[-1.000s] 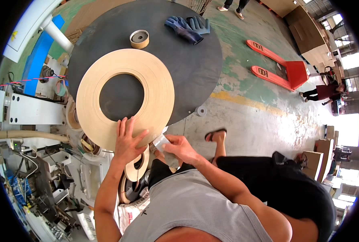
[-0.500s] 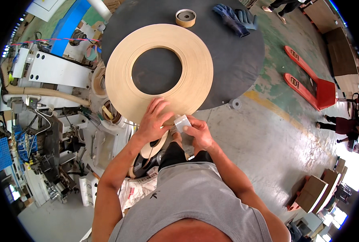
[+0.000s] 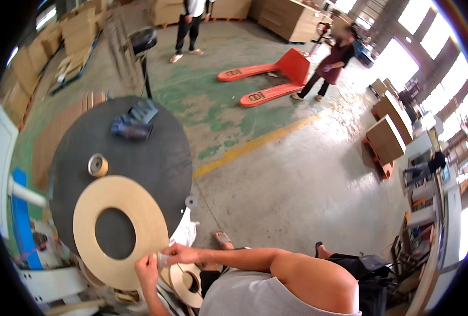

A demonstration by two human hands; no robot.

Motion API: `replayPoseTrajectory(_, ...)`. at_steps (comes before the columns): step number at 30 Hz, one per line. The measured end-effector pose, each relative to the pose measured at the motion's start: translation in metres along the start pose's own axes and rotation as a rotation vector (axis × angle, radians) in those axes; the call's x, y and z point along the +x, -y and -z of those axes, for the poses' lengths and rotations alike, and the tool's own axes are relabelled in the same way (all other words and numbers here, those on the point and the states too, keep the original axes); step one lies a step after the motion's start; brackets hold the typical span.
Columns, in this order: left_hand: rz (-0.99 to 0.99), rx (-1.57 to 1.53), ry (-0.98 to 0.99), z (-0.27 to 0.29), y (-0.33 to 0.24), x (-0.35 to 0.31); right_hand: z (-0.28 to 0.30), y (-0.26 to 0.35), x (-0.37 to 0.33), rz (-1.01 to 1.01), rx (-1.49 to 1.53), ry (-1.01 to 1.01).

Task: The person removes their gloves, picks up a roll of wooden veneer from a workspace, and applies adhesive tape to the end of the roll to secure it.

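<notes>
A small whitish, partly see-through piece (image 3: 163, 260) lies between my two hands; its kind is too small to tell. My right hand (image 3: 181, 254) is closed on its right side. My left hand (image 3: 146, 268) has its fingers pressed together at the other end of the piece. Both hands are over the near right edge of a large beige roll of flat strip (image 3: 152, 210). That roll rests on a round black table (image 3: 165, 152). Below my hands a smaller beige roll (image 3: 180, 287) stands beside my leg.
On the table are a small tape-like roll (image 3: 103, 167) and blue work gloves (image 3: 134, 124). A red pallet truck (image 3: 294, 68) stands beyond, with a person (image 3: 331, 63) beside it. Another person (image 3: 189, 26) stands farther back. Boxes on a pallet (image 3: 385, 139) are at right.
My view has swung up and to the right, so the table now shows at lower left. My left fingers have closed in at the small whitish piece, which my right hand still holds.
</notes>
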State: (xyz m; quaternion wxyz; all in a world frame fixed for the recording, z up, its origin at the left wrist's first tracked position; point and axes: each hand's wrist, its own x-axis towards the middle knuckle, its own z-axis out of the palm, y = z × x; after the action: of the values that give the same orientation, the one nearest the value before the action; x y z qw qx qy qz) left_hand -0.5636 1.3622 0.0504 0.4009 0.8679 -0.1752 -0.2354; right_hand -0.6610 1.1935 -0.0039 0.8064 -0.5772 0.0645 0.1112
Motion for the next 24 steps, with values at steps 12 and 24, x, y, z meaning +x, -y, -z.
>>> replayPoseTrajectory(12, 0.004, -0.262, -0.047, -0.004, 0.0, 0.0, 0.004, 0.013, -0.001, -0.005, 0.003, -0.019)
replayPoseTrajectory(24, 0.051, -0.384, -0.15, -0.009, 0.001, 0.01, 0.013, 0.022, 0.0, -0.043, -0.059, 0.005)
